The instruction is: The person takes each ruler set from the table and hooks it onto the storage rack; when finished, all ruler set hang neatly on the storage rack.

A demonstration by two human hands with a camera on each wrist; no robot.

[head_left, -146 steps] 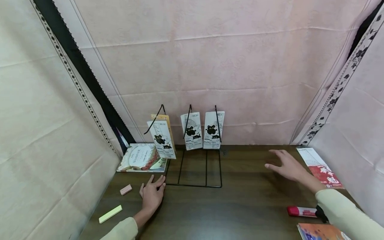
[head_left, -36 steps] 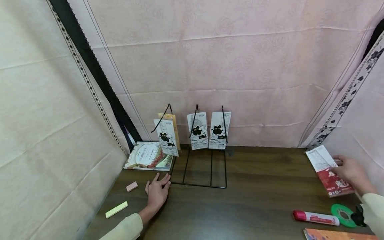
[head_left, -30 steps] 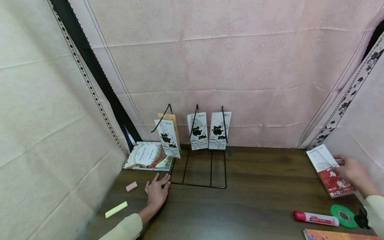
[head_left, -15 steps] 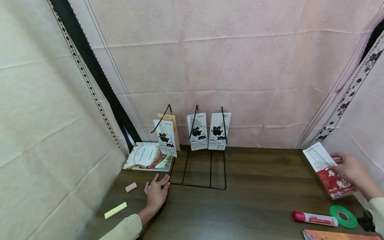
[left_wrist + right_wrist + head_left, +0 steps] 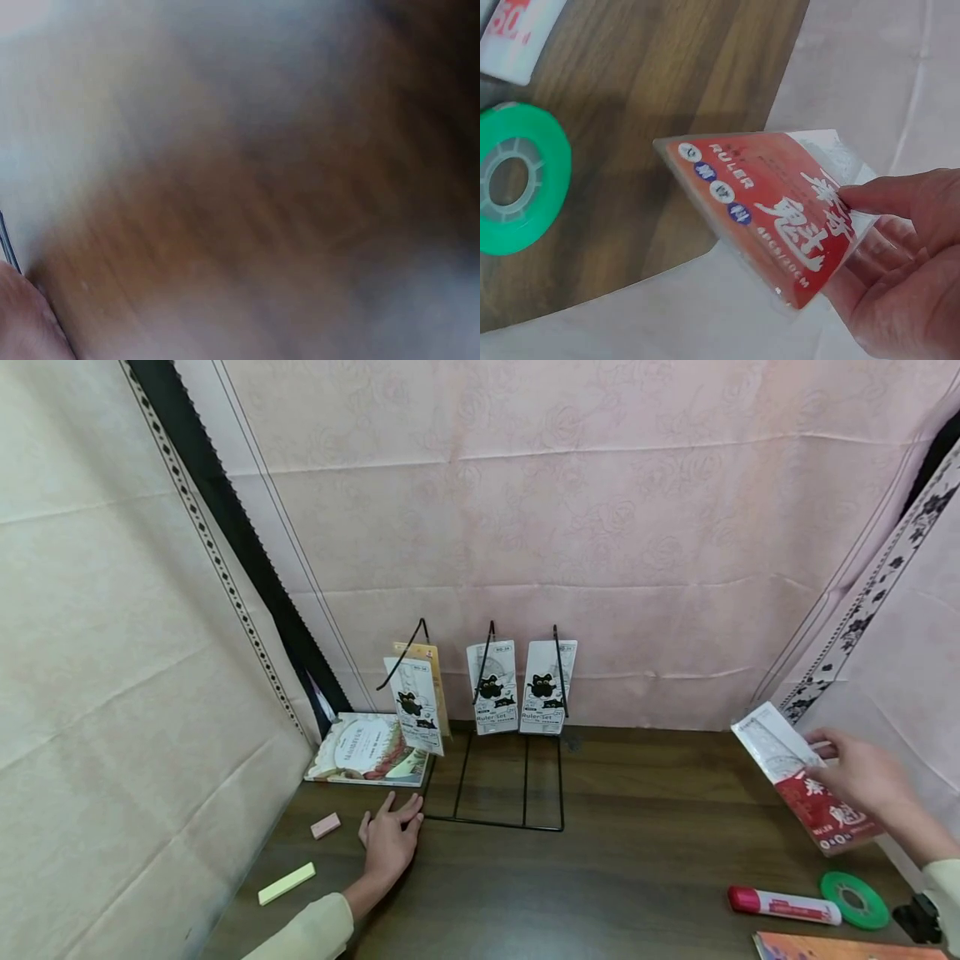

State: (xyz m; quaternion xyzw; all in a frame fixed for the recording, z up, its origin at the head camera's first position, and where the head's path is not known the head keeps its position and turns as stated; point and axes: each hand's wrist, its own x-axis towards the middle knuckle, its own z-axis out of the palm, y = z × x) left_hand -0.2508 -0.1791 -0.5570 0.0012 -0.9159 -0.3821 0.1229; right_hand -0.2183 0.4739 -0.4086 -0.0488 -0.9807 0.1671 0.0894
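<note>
My right hand (image 5: 862, 777) pinches a red and white ruler set packet (image 5: 813, 802) between thumb and fingers at the table's right side. In the right wrist view, that packet (image 5: 757, 202) is tilted above the wood, its red end printed "RULER". My left hand (image 5: 390, 839) rests on the table with spread fingers, touching the front left corner of a black wire display rack (image 5: 487, 823). White ruler set packets with black cats, such as the middle one (image 5: 492, 693), hang from the rack's hooks. A yellow packet (image 5: 441, 693) hangs behind the leftmost. The left wrist view is mostly blur.
Behind the rack's left side lies a picture book (image 5: 363, 752). A pink block (image 5: 326, 826) and a pale yellow strip (image 5: 287, 883) lie left. Near my right sleeve are a red-capped glue stick (image 5: 783, 904), green tape roll (image 5: 855, 900) and orange booklet (image 5: 847, 947). Cloth walls (image 5: 600, 527) surround the table.
My right hand, empty over the table at first, has reached right and gripped the red and white packet. It now lifts it slightly up and leftward. My left hand stays at the rack's corner.
</note>
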